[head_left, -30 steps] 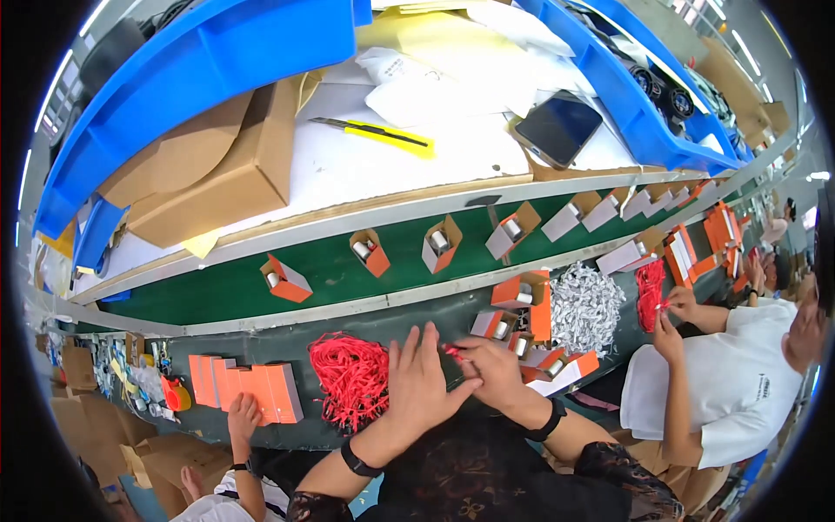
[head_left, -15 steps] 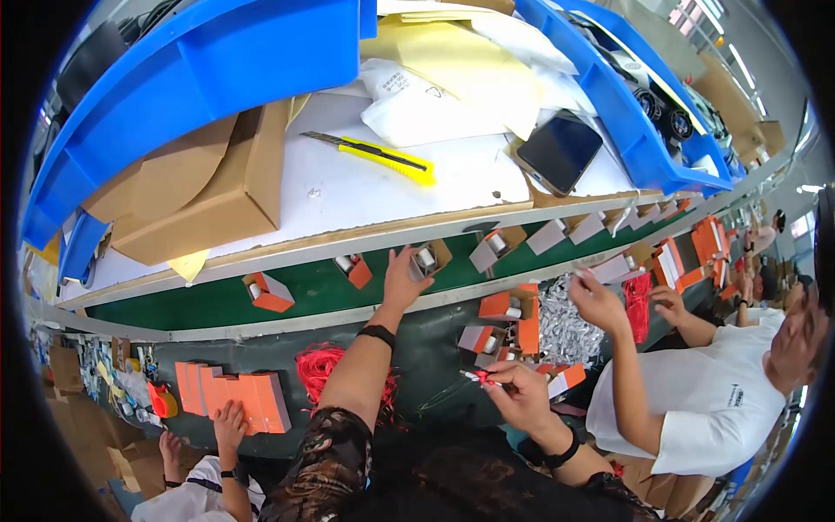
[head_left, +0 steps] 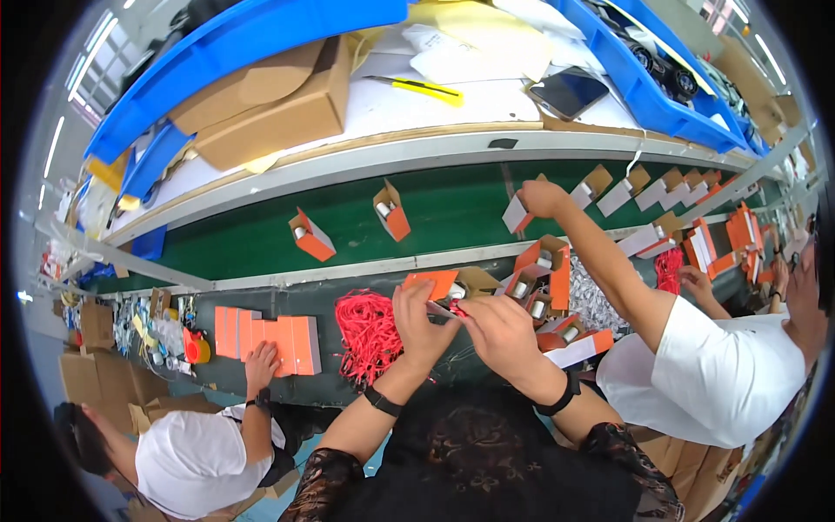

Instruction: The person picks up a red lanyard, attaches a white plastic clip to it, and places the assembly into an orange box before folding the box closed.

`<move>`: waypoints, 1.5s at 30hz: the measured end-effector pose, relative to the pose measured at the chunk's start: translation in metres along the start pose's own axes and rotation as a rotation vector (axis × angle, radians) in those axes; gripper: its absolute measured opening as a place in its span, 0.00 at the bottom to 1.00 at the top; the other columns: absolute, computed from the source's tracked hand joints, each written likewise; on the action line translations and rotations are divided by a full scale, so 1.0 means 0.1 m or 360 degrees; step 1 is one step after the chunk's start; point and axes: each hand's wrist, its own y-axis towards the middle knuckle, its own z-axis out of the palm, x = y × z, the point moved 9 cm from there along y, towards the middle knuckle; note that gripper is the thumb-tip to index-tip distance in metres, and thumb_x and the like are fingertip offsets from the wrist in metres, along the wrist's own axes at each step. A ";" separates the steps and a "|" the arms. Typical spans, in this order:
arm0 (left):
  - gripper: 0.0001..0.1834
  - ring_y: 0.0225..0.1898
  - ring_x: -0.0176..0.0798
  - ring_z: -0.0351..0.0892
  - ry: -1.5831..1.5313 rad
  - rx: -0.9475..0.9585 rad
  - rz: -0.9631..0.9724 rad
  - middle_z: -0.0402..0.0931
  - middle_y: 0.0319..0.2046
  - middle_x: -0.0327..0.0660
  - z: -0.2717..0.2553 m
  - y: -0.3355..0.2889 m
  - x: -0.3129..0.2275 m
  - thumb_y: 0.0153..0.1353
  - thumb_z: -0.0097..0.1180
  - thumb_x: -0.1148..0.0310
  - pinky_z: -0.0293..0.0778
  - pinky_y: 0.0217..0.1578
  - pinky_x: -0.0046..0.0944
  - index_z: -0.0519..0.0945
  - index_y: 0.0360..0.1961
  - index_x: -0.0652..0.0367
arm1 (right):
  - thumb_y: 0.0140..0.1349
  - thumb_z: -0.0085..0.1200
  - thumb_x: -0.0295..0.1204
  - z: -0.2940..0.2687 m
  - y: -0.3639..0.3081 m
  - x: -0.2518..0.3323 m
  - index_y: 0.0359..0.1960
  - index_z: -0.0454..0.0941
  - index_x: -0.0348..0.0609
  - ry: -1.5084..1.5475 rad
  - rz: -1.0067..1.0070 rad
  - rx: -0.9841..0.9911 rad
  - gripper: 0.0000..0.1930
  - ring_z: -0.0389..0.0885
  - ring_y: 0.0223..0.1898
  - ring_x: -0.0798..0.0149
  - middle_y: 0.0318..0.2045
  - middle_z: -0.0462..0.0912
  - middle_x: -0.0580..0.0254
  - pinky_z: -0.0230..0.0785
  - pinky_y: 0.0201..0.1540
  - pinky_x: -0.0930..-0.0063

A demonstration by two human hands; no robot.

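Your left hand [head_left: 424, 329] holds an orange cardboard box [head_left: 432, 284], right hand [head_left: 507, 337] thin red cord [head_left: 455, 306].
Likely light, crushable: grip its walls.

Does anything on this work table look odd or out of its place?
Perhaps the cutter: it lies loose on the white shelf with its blade apparently out, which looks unsafe. Nothing else clearly stands out.

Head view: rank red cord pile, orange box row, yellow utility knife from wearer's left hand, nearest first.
1. Red cord pile: just left of the left hand, on the dark bench.
2. Orange box row: farther left, by a co-worker's hand.
3. Yellow utility knife: across the green belt, on the white surface.
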 end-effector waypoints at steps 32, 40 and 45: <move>0.47 0.38 0.52 0.78 -0.0139 -0.0072 -0.0007 0.75 0.41 0.52 -0.85 -0.34 -0.78 0.36 0.80 0.66 0.76 0.38 0.45 0.68 0.59 0.61 | 0.48 0.72 0.35 -0.31 -0.68 0.41 0.51 0.79 0.43 0.0164 0.0028 -0.0099 0.27 0.77 0.52 0.40 0.58 0.69 0.41 0.72 0.54 0.55; 0.26 0.30 0.47 0.78 -0.0176 0.0205 0.0050 0.75 0.31 0.45 -0.82 -0.24 -1.04 0.39 0.76 0.63 0.76 0.28 0.43 0.77 0.38 0.59 | 0.49 0.70 0.27 -0.20 -0.54 0.30 0.48 0.79 0.42 0.0557 -0.0003 -0.0070 0.22 0.75 0.57 0.46 0.61 0.66 0.41 0.72 0.56 0.58; 0.34 0.32 0.49 0.82 -0.0059 0.0108 0.0115 0.78 0.34 0.46 -0.89 -0.23 -1.14 0.40 0.75 0.63 0.77 0.30 0.44 0.73 0.48 0.63 | 0.43 0.72 0.24 -0.34 -0.58 0.43 0.46 0.74 0.39 0.0676 -0.0170 -0.0311 0.26 0.78 0.47 0.53 0.44 0.79 0.52 0.72 0.49 0.61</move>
